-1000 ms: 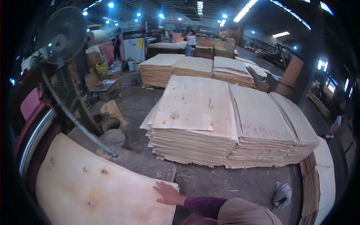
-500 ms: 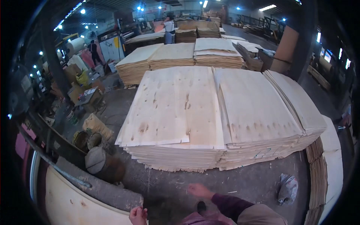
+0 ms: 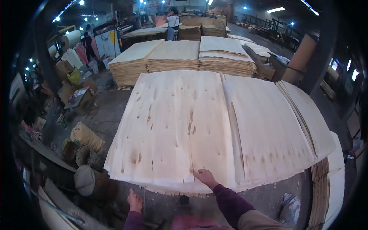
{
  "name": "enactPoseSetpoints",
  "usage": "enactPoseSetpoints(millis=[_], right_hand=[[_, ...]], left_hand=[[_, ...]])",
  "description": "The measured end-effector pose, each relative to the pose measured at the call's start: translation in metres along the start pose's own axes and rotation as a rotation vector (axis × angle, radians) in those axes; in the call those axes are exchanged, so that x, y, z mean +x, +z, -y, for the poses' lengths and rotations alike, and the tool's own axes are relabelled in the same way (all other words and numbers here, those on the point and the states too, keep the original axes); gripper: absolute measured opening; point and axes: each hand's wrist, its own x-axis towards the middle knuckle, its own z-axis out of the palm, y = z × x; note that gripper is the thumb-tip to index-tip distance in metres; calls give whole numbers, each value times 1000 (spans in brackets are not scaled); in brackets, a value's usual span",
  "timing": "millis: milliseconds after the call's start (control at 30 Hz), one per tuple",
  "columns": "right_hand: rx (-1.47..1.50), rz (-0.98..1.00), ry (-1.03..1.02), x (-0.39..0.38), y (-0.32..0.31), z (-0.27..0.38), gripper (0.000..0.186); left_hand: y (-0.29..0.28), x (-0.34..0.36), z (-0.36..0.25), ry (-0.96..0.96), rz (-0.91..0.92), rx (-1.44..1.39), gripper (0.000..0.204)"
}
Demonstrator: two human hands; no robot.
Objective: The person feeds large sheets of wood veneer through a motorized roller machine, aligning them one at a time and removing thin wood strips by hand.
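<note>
A wide, pale wood veneer sheet (image 3: pixel 165 126) with brown knots and dark streaks lies on top of the nearest stack. My right hand (image 3: pixel 206 178) reaches over the near edge of this stack. Its fingers are closed at the sheet's right edge, by the near corner, and seem to pinch it. Just short of the stack's near edge, toward the left, is my left hand (image 3: pixel 135 201), fingers pointing up and apart, holding nothing that I can see. Alongside, to the right, lies another veneer stack (image 3: pixel 268 126) with a slightly lifted left edge.
More veneer stacks (image 3: pixel 172 51) stand behind. Tall piles (image 3: pixel 326 184) line the right side, near a crumpled plastic bag (image 3: pixel 290 210) on the floor. Drums (image 3: pixel 90 182) and a tan sack (image 3: pixel 87 137) stand at left. Far back, a person (image 3: pixel 173 23) stands among the stacks.
I have come closer to the near stack. My right hand has moved forward from above the floor onto the top sheet's edge. The left hand has risen toward the stack.
</note>
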Motion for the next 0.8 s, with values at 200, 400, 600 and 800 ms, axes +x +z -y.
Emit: enactPoseSetpoints(millis=[200,400,600,800], right_hand=[[669,54,419,71,16,55,42],[819,153,347,43,-70,111,42],[709,57,417,11,-80,-3,42],[319,-78,346,24,-81,-50,42]], left_hand=[[59,68,-28,-166,-185,-39,57],[92,53,-20,-10,465,-255,73],[175,-17,6,-61,583,-142,72],[169,12,19,-231,95,58,65]])
